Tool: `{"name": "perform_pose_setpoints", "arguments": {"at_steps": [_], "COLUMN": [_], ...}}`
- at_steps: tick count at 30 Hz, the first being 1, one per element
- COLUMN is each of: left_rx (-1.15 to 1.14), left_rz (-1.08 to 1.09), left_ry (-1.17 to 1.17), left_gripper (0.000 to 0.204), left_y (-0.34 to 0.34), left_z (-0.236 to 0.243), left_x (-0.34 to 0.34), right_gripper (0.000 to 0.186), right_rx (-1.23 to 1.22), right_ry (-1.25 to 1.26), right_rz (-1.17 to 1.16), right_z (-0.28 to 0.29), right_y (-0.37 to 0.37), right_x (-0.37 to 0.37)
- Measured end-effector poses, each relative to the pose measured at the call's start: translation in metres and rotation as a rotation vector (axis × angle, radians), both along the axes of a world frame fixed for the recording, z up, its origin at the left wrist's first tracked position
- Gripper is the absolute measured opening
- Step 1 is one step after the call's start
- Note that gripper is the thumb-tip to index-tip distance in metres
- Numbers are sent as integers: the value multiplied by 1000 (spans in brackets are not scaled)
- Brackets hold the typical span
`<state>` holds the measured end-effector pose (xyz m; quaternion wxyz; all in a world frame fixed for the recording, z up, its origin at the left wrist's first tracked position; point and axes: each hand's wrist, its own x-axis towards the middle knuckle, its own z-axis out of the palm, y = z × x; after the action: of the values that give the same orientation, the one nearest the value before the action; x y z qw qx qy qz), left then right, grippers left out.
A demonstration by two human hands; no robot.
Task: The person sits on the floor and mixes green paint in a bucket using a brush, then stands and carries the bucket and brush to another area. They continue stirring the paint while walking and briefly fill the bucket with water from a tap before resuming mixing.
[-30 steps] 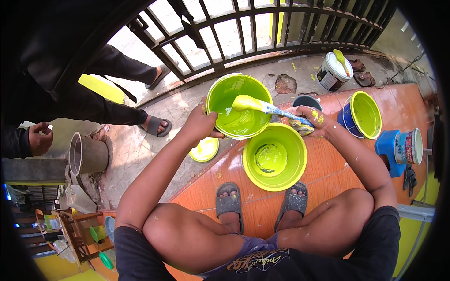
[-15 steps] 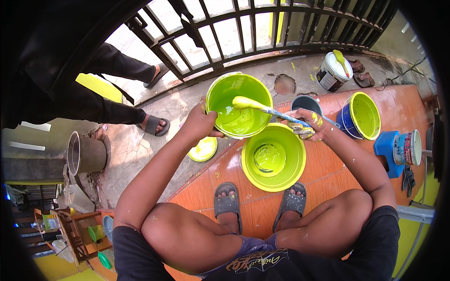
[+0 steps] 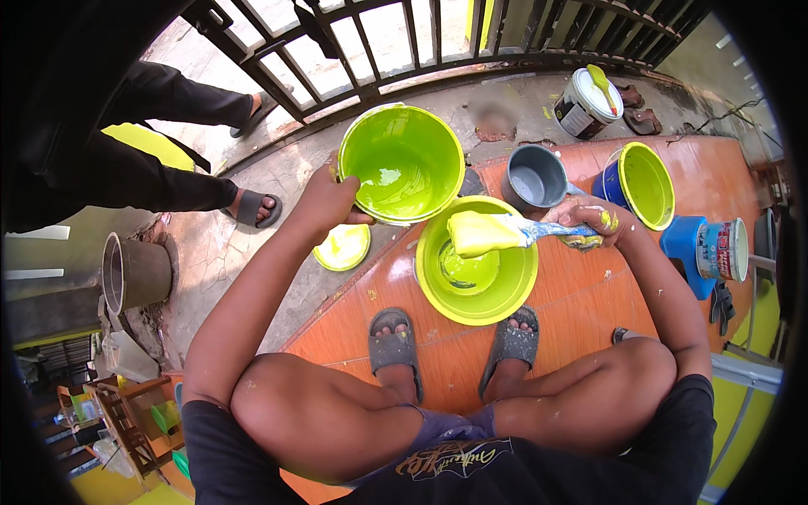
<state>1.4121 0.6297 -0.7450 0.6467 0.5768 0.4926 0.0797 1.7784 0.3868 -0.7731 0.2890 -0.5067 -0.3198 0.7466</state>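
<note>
My left hand [image 3: 341, 194] is closed on the side of a raised bucket [image 3: 399, 156] coated inside with lime-green paint. My right hand [image 3: 589, 220] grips the blue, paint-smeared handle of a brush or spatula [image 3: 486, 232], whose head is thick with light yellow-green paint and lies over a wide lime-green bucket [image 3: 480, 303] on the tiles between my sandalled feet. Behind my right hand stands a dark grey pot [image 3: 528, 175] with a handle. A paint-covered round lid [image 3: 341, 251] lies on the concrete below my left hand.
A person in black trousers [image 3: 189, 97] stands at left near a brown bucket [image 3: 147, 273]. A metal gate [image 3: 379, 85] spans the back. At right are a white tub [image 3: 581, 114] with a green tool on top, a blue bucket of paint [image 3: 615, 192] and a blue stool [image 3: 683, 236] beside a tin [image 3: 728, 252].
The brush or spatula has come out of the raised bucket and moved down and right over the lower one. The raised bucket and my left hand appear higher and farther left in view.
</note>
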Motion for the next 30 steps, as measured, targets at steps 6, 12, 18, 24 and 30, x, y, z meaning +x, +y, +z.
{"name": "perform_pose_setpoints", "arguments": {"at_steps": [6,12,18,24,30], "left_rx": [26,74,55,99,91], "left_rz": [-25,15,12,-2,-24], "left_ry": [22,-2,-33,-30,6], "left_gripper": [50,44,46,56,63], "left_y": [0,-8,-9,-7,-3], "left_z": [-5,-1,2,3,4], "left_x": [1,-3,-10,-14,-16], "right_gripper": [38,42,37,30,27], "right_rx": [216,305,551,587,484], "right_ry": [-720,-1241,-1348,-1262,-1298], "right_rz": [618,850,942,970,968], "right_z": [6,-50,-107,-102,-97], "right_y": [20,26,5,12,21], "right_x": [-49,-130,-150,-145,-143]}}
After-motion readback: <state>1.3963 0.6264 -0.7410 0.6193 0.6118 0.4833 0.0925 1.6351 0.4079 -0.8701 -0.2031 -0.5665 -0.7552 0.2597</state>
